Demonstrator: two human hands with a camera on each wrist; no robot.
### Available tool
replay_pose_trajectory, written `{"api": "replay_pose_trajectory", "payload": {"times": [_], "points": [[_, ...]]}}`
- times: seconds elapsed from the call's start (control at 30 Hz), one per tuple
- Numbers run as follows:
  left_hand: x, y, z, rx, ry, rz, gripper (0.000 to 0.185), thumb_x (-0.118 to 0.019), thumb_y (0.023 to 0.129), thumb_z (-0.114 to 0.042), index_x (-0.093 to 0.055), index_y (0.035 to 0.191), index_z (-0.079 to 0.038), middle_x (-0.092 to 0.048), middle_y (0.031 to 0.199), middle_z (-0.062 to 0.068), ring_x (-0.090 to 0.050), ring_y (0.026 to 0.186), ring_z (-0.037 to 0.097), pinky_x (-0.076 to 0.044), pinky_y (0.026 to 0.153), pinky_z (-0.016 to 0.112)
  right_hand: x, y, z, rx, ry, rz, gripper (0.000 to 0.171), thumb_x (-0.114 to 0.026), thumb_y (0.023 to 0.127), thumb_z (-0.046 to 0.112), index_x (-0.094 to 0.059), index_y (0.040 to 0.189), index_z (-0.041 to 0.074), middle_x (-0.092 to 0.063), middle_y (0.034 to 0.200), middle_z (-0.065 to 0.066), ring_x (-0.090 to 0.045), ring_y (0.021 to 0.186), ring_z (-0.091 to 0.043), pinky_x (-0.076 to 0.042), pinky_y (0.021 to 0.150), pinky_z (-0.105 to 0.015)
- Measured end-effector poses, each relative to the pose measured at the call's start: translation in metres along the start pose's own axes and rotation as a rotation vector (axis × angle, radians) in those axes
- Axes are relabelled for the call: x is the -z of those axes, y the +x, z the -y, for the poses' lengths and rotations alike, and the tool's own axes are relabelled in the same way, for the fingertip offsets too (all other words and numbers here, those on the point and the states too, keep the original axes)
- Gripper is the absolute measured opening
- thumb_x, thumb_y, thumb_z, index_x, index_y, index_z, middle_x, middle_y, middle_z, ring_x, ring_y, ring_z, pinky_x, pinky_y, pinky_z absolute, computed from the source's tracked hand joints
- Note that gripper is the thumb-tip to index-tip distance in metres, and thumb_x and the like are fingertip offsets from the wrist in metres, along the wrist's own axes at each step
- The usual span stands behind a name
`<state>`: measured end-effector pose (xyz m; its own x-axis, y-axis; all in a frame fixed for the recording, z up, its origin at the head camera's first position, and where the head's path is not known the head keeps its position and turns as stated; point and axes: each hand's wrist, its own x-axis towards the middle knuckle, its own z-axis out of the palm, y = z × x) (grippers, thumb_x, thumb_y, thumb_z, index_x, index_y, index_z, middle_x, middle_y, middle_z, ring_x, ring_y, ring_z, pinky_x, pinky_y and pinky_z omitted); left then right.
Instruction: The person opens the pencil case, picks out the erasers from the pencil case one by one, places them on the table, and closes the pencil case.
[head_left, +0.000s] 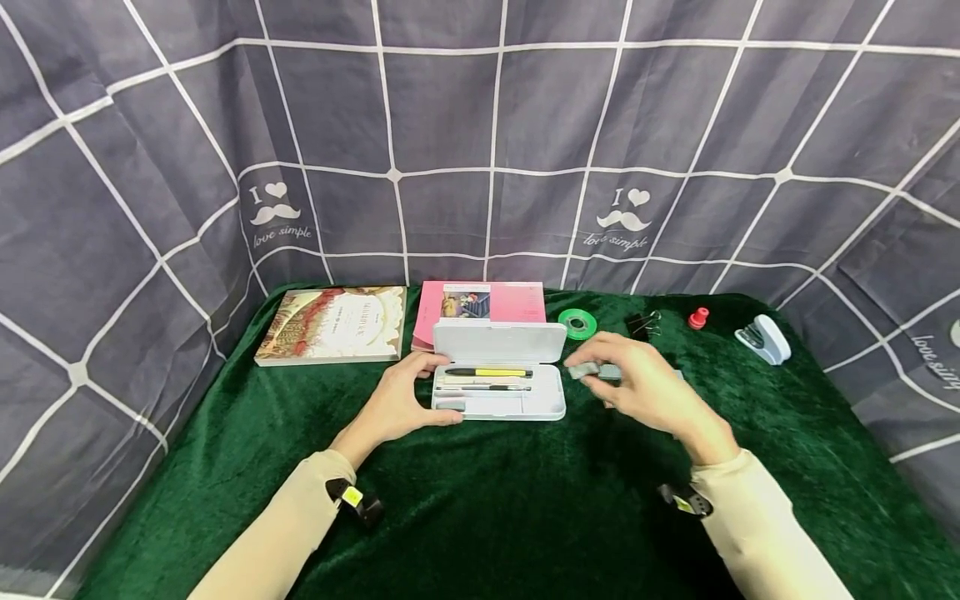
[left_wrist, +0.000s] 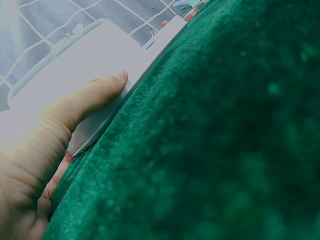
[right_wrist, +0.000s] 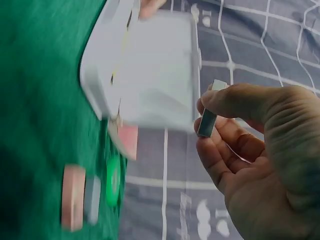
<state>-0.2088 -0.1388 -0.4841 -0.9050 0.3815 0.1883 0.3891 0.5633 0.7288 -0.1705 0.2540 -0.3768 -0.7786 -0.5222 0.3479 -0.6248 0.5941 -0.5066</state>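
- Left hand (head_left: 397, 404) presses the open pencil case (head_left: 498, 392) with straight fingers; palm hides the case's left edge.
- Right hand (head_left: 645, 387) pinches a small grey block (head_left: 592, 371), partly covered by fingers.

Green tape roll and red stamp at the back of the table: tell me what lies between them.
In the head view, a pair of black binder clips lies on the green cloth between the green tape roll and the red stamp.

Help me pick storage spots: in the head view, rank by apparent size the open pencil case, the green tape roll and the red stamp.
1. Open pencil case
2. Green tape roll
3. Red stamp
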Motion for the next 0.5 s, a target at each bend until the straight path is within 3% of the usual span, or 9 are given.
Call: {"api": "replay_pose_trajectory", "payload": {"times": [0.17,0.33,0.5], "points": [[-0.001,0.0,0.001,0.002,0.002,-0.004,0.09,-0.105,0.076,-0.045,-0.064,0.152,-0.018,-0.064,0.151,0.009,-0.066,0.13,0.035,-0.057,0.111,0.057,0.025,-0.032,-0.008,0.011,-0.073,-0.074,0.041,-0.085,0.091,-0.01,-0.081,0.119,0.019,-0.075,0.119,0.008,-0.065,0.092,-0.006,-0.052,0.075,-0.014],[0.0,-0.001,0.0,-0.005,0.004,-0.009,0.09,-0.105,0.077,-0.046,-0.064,0.152,-0.017,-0.064,0.151,0.009,-0.067,0.13,0.035,-0.057,0.111,0.058,0.041,-0.067,-0.015,0.004,-0.161,-0.119,0.046,-0.089,0.086,-0.011,-0.082,0.118,0.022,-0.074,0.119,0.008,-0.062,0.088,-0.005,-0.047,0.069,-0.015],[0.0,-0.001,0.0,-0.01,0.003,-0.004,0.09,-0.105,0.077,-0.046,-0.065,0.152,-0.017,-0.064,0.152,0.009,-0.067,0.13,0.035,-0.057,0.111,0.057,0.044,-0.106,-0.022,-0.059,-0.202,-0.131,0.053,-0.095,0.08,-0.009,-0.082,0.114,0.029,-0.073,0.116,0.013,-0.067,0.094,-0.001,-0.048,0.076,-0.011]]}}
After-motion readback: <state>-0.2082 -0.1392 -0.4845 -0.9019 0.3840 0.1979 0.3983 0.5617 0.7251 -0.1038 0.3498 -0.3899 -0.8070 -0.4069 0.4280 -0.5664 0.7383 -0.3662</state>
